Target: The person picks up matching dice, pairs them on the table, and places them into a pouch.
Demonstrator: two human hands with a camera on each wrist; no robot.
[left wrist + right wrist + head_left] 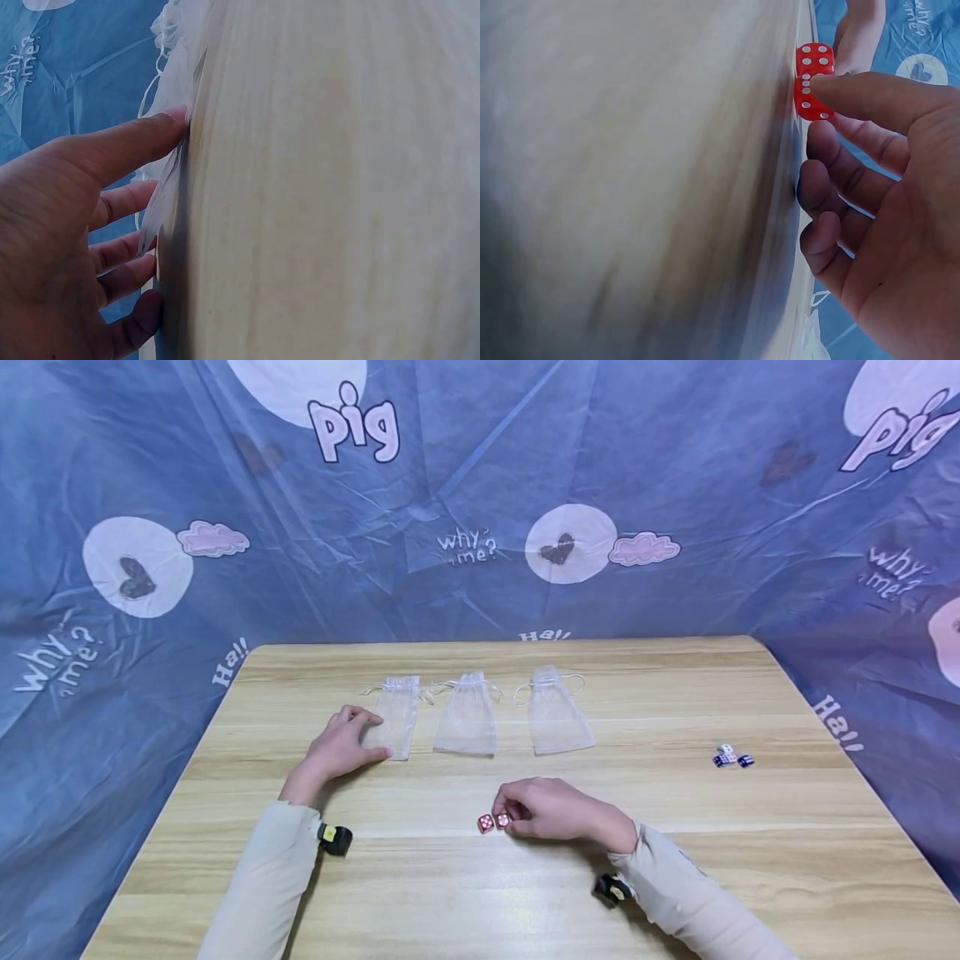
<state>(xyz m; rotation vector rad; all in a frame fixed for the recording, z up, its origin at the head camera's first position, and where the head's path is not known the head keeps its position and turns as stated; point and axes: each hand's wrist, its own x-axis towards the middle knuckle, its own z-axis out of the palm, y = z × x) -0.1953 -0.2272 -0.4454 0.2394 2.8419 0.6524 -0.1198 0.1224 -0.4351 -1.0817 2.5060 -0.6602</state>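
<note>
Three white sheer drawstring pouches lie flat in a row: a left pouch point(395, 718), a middle pouch point(467, 718) and a right pouch point(558, 718). My left hand point(343, 745) rests at the left pouch, its thumb on the near corner and its index fingertip at the left side, spread apart. In the left wrist view the thumb touches the pouch's raised edge point(154, 214). My right hand point(558, 810) pinches a red die point(502, 820) with white pips between thumb and index finger. Just left of it on the table sits a second red die point(485, 822).
Several small dice point(726, 758), dark blue and white, lie clustered at the right of the wooden table point(420, 893). A blue printed cloth point(420, 585) hangs behind the table and along its sides. Each wrist carries a small black camera point(335, 839).
</note>
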